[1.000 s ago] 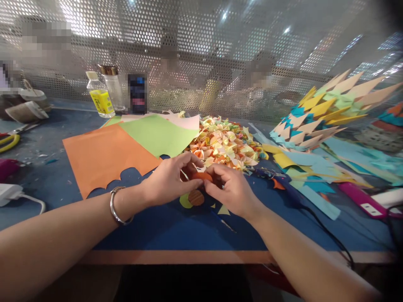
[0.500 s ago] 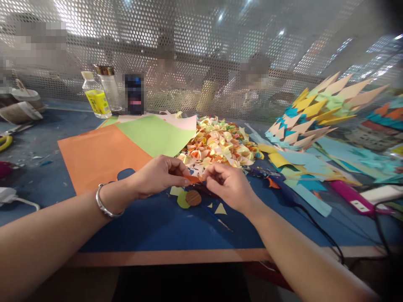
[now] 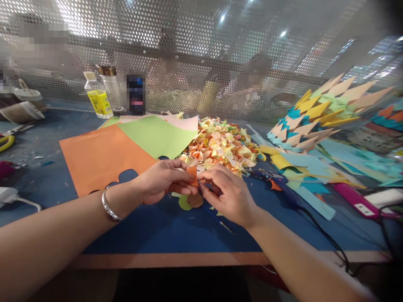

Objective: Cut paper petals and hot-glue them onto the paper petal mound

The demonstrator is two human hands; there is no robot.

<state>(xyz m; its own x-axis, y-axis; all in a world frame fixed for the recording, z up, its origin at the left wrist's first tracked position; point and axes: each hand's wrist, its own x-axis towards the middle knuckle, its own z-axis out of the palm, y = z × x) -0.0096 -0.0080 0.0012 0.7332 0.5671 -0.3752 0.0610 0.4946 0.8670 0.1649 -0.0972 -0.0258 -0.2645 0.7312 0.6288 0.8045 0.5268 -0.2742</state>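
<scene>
A small orange paper piece [image 3: 192, 174] is pinched between both hands just above the blue table [image 3: 163, 226]. My left hand [image 3: 163, 180], with a metal bangle on the wrist, grips its left side. My right hand [image 3: 228, 193] has its fingers closed on the right edge. Under the hands lie a small brown disc [image 3: 195, 201] and green and yellow paper scraps [image 3: 183, 202]. Right behind the hands sits a heap of small folded paper pieces [image 3: 222, 147] in orange, yellow and pink.
Large orange sheet [image 3: 100, 157] and green sheet [image 3: 155, 134] lie at left. Stacks of pointed paper shapes [image 3: 327, 113] stand at right, with teal strips, a pink tool [image 3: 354, 199] and a black cable. Bottles [image 3: 99, 98] stand by the perforated metal screen; yellow-handled scissors [image 3: 6, 141] far left.
The orange piece has gone from a flat strip stretched between the hands to a folded, more upright shape. Both hands have stayed close together above the scraps.
</scene>
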